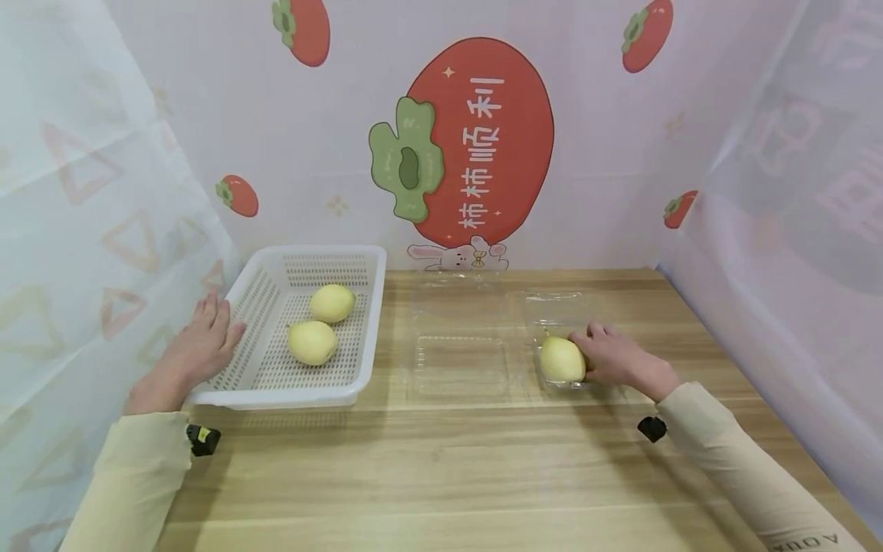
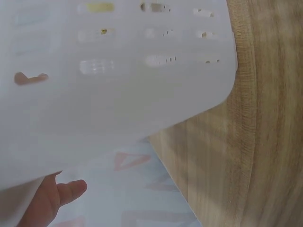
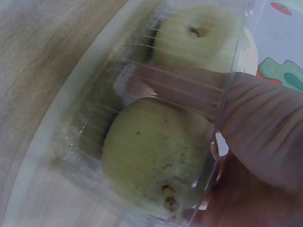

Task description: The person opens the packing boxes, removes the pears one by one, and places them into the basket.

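A clear plastic box (image 1: pixel 536 376) at the right holds a yellow-green pear (image 1: pixel 562 359). My right hand (image 1: pixel 610 356) reaches into this box. In the right wrist view, the hand grips a second pear (image 3: pixel 151 151), with the thumb (image 3: pixel 175 87) between the two fruits. From the head view that second pear is hidden under the hand. At the left, a white slotted basket (image 1: pixel 375 330) carries two pears, one farther back (image 1: pixel 333 303) and one nearer (image 1: pixel 313 342). My left hand (image 1: pixel 203 345) rests at the basket's left rim, fingers extended.
Another clear plastic box (image 1: pixel 461 364) lies between basket and filled box, lid folded back. All stand on a wood-grain table (image 1: pixel 428 468). A printed cloth backdrop (image 1: pixel 586 153) rises behind, with cloth sides left and right. Small black cameras hang at both wrists.
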{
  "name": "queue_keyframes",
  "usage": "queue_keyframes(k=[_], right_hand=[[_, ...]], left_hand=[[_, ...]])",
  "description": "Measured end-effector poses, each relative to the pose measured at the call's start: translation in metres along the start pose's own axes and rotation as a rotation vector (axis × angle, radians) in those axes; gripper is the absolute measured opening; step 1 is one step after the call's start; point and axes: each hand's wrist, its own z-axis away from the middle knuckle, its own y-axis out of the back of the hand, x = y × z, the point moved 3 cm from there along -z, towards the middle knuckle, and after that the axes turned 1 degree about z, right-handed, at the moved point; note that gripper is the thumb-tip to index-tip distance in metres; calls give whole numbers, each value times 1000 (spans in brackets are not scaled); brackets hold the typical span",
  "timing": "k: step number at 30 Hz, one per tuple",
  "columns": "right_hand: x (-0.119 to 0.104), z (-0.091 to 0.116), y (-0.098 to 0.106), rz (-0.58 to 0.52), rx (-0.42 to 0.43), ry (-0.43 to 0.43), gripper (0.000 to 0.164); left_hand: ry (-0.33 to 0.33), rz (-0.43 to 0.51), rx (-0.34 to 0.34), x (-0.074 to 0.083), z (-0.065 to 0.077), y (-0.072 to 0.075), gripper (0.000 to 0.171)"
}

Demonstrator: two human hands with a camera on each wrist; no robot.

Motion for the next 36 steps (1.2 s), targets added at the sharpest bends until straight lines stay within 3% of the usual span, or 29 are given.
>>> queue_keyframes(k=[14,22,29,36], right_hand=[[7,-3,5,48,-46,9,48],[7,-5,15,-2,-95,16,40],[10,-7,37,-89,-141,-1,44],[10,-18,83,-170,-144,7,43]], left_hand=[[1,-18,4,7,-5,2,74],[7,-30,6,6,-4,0,75],[26,-40,-5,8,-2,1,76],[50,-92,-8,7,1,1,76]])
